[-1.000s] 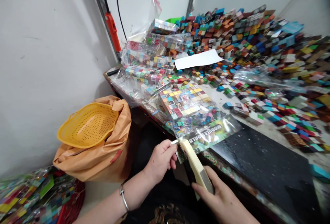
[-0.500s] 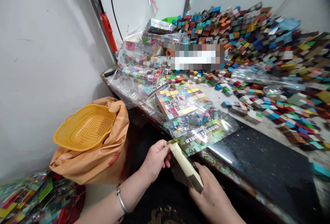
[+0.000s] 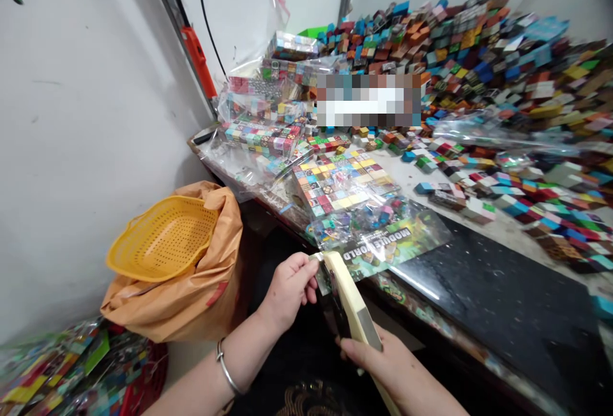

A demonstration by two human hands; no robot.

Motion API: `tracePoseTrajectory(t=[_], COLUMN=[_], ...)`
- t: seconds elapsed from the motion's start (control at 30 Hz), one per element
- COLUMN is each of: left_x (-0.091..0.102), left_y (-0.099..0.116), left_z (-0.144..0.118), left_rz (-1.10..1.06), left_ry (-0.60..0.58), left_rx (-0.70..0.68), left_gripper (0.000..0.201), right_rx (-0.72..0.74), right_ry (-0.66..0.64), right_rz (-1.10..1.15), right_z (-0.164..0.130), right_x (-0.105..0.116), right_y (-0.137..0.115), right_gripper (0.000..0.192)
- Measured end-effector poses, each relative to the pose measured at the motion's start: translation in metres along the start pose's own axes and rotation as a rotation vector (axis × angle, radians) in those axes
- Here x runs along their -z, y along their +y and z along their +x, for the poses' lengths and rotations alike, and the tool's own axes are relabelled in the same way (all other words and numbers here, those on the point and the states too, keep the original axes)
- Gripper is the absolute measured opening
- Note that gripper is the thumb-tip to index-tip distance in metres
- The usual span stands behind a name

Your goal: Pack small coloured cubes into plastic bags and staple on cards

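Stapler (image 3: 348, 298), cream-coloured and long, sits in the right hand (image 3: 387, 365), whose fingers wrap around its rear end. Its nose points up and away, touching the near corner of a clear bag (image 3: 368, 224) at the table's front edge. The left hand (image 3: 287, 288) pinches that same corner of the bag between thumb and fingertips, just beside the stapler's nose. A metal bangle (image 3: 225, 368) circles the left wrist.

The bag lies flat on the table (image 3: 483, 288), holding a grid of small coloured cubes, with a green printed card (image 3: 393, 247) at its near end. To its right the tabletop is dark and glossy. Behind the bag, more filled clear bags (image 3: 268, 122) are stacked near the wall. A huge heap of loose coloured cubes (image 3: 479, 65) fills the back and right of the table, spilling toward the front. A blurred-out patch covers part of the heap.

Left of the table, on the floor, stands an orange sack (image 3: 201, 288) with a yellow perforated basket (image 3: 160, 247) resting in its mouth. At the bottom left corner lies a pile of finished packs (image 3: 62, 374). A red-handled tool (image 3: 197, 59) hangs on the wall beside a black cable.
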State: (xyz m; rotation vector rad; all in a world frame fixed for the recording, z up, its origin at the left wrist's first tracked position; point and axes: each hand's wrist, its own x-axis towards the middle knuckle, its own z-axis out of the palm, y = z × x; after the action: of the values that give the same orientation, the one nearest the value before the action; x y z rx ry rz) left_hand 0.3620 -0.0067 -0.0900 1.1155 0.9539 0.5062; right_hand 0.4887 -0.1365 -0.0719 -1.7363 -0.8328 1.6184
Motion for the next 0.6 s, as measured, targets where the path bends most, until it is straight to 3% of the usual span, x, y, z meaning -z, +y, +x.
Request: tracePoseTrajectory(t=[0.13,0.3,0.43,0.6], left_x=[-0.002,-0.002,-0.001,0.002], left_y=[0.007,0.017,0.020,0.013], left_z=[-0.001,-0.002,0.000,-0.002], left_rz=[0.012,0.033,0.047,0.105], left_ry=[-0.006,-0.074,-0.107,-0.089], left_rx=[-0.014,-0.024,-0.017,-0.042], left_gripper=[0.028,0.029,0.028,0.030], right_rx=[-0.158,-0.188,-0.186,-0.201], right_ry=[-0.044,-0.125,-0.107,-0.006], right_rz=[0.210,0.513,0.457,0.207], right_z=[-0.008,-0.014,-0.012,-0.009], right_x=[0.001,0.000,0.000,-0.002], right_y=[0.003,0.008,0.010,0.011], right_gripper=[0.038,0.042,0.043,0.047])
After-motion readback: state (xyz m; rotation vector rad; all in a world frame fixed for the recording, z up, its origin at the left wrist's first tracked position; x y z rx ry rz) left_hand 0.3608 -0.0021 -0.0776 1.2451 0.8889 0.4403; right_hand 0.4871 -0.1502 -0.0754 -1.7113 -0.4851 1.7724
